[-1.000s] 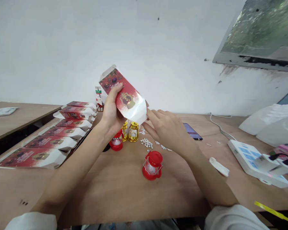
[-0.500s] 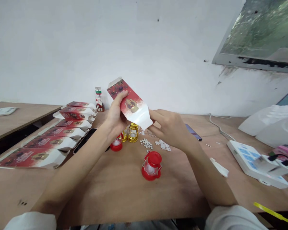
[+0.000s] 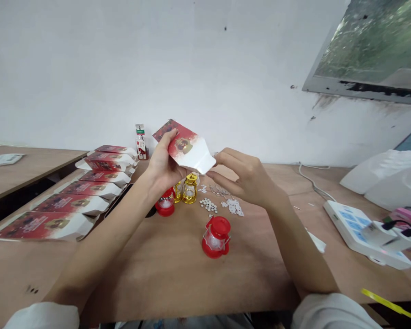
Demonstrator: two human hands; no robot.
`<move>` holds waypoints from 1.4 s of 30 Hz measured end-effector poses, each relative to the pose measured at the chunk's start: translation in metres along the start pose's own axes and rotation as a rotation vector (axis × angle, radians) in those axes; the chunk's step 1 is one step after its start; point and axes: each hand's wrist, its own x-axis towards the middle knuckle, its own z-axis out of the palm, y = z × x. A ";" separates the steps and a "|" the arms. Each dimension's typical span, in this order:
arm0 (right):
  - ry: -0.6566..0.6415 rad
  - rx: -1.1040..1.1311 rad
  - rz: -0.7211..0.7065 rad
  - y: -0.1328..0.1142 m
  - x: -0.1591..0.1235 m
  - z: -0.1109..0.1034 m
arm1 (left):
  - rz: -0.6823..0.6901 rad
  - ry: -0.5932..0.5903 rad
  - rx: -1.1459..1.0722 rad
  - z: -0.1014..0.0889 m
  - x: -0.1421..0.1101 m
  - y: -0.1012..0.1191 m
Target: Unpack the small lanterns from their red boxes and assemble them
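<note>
My left hand (image 3: 164, 162) is wrapped round a red and white cardboard box (image 3: 183, 145) with a lantern picture, held tilted above the table. At the white flap end, my right hand (image 3: 243, 176) has its thumb and fingers bent about the flap's corner. Below stands a red toy lantern (image 3: 216, 237) with a clear middle and wire handle. A second red lantern (image 3: 165, 203) and gold lanterns (image 3: 189, 188) stand behind, partly hidden by my left hand and the box.
Several red boxes (image 3: 68, 204) lie in a row at left, beside a black-edged object. Small white discs (image 3: 208, 205), white pieces (image 3: 234, 207) and wire handles (image 3: 220, 191) lie mid-table. A bottle (image 3: 141, 142) stands by the wall. A power strip (image 3: 366, 233) with plugs lies right.
The box has come down and its printed face has turned, showing more of the white flap end. My right hand's fingers have shifted about the flap. The standing lanterns have stayed put.
</note>
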 end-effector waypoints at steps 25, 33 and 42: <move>0.157 -0.025 0.250 0.017 -0.004 -0.006 | 0.126 0.097 0.061 0.006 -0.003 0.014; 0.074 0.269 0.426 0.017 -0.003 0.005 | 0.469 0.087 0.271 0.003 -0.007 0.026; -0.668 0.221 0.270 0.007 -0.018 -0.018 | 0.488 0.435 0.398 -0.075 -0.026 0.122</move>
